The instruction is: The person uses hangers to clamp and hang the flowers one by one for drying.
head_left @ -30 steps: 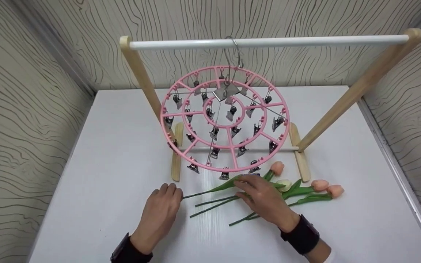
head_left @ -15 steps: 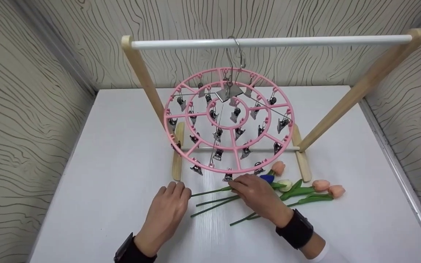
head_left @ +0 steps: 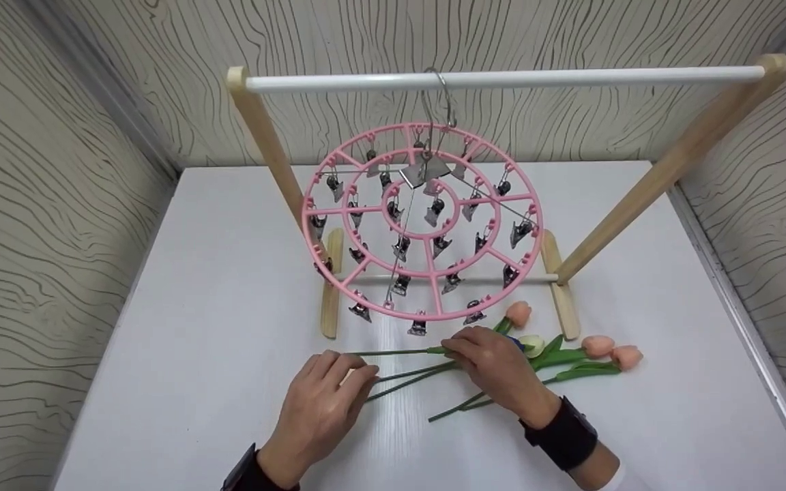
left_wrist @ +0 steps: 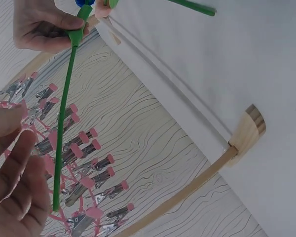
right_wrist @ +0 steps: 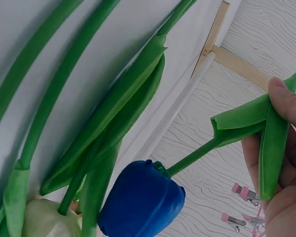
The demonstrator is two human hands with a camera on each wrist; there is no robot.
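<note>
My right hand (head_left: 453,349) pinches the green stem and leaf of a blue tulip (right_wrist: 140,200) and holds it just above the white table (head_left: 195,273). In the head view the flower head is mostly hidden behind that hand. The stem (head_left: 393,352) runs left towards my left hand (head_left: 355,368). That hand hovers with its fingers (left_wrist: 17,173) fairly straight beside the stem's free end (left_wrist: 55,197). I cannot tell whether they touch it. A pink round clip hanger (head_left: 424,221) with several metal clips hangs just above and behind both hands.
The hanger hooks onto a white rail (head_left: 502,78) of a wooden stand (head_left: 263,143) across the table's middle. More tulips lie right of my right hand: a white one (head_left: 533,344) and peach ones (head_left: 598,346). Patterned walls close off the left, back and right.
My right hand has raised the blue tulip so its stem lies level. My left hand has moved right, towards the stem's end. The hanger has swayed slightly.
</note>
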